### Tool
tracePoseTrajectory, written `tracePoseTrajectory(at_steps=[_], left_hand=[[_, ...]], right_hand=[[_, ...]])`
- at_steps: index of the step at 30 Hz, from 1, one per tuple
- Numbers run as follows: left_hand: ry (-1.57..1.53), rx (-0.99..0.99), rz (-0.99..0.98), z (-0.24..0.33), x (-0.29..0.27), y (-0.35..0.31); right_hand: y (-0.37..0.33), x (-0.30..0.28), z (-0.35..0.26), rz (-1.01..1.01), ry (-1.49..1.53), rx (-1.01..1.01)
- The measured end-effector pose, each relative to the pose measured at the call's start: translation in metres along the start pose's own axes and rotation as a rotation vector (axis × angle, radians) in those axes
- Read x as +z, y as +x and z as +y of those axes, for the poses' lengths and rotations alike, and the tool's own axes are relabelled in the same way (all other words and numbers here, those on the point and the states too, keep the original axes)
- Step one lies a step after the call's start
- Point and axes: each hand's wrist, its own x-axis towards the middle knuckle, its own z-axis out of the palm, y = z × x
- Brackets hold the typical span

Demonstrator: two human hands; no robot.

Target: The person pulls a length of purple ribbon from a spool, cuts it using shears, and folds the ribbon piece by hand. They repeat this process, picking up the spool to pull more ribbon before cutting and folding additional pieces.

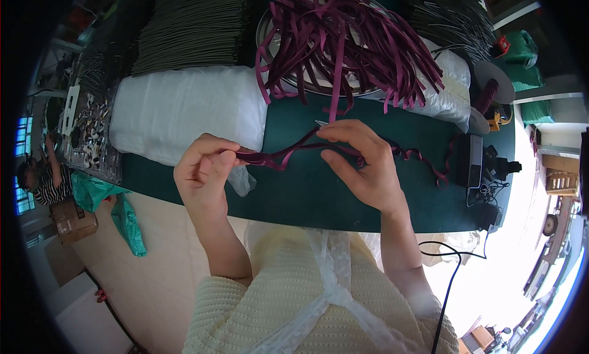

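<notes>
A narrow, dark purple velvet ribbon (279, 159) stretches in loose strands between my hands, above the green table. Its near end is pinched between the thumb and fingers of my left hand (207, 170). My right hand (367, 161) is beside the other end, thumb and forefinger apart, with strands passing between them. At that forefinger's tip a small pointed metal tip (321, 123) shows; the rest of it is hidden, and whether the hand bears it I cannot tell. Beyond lies a heap of cut purple ribbons (350, 44) on a round metal tray (265, 32), one strand hanging toward my right hand.
White plastic-wrapped bundles (190, 108) and dark stems (190, 26) lie at the back. A ribbon spool (491, 93) and black device (470, 161) with cables stand right. Left is a tray of small parts (92, 136); another person (52, 176) is beyond.
</notes>
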Motion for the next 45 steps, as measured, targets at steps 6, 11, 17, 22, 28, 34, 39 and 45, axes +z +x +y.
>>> tracePoseTrajectory(at_steps=[6,11,17,22,28,34,39,45], left_hand=[[0.11,-0.022,-0.076,0.012,0.011,-0.002],[0.172,-0.03,-0.077,0.015,0.013,-0.003],[0.227,-0.013,-0.033,0.014,0.014,-0.004],[0.209,-0.019,-0.025,0.014,0.016,-0.004],[0.129,-0.038,-0.058,0.016,0.013,-0.004],[0.039,-0.084,-0.077,0.019,0.013,-0.003],[0.0,-0.088,-0.074,0.019,0.011,-0.003],[0.032,-0.07,-0.11,0.014,0.008,-0.002]], right_hand=[[0.023,0.024,-0.02,-0.117,0.12,-0.16],[0.027,0.032,-0.029,-0.172,0.15,-0.107],[0.019,0.034,-0.03,-0.17,0.137,-0.045],[0.016,0.033,-0.037,-0.198,0.385,0.174],[0.021,0.033,-0.035,-0.233,0.183,0.06],[0.028,0.045,-0.02,-0.13,0.342,-0.221],[0.026,0.054,-0.016,-0.284,0.918,0.098],[0.027,0.049,-0.016,-0.369,0.907,0.177]])
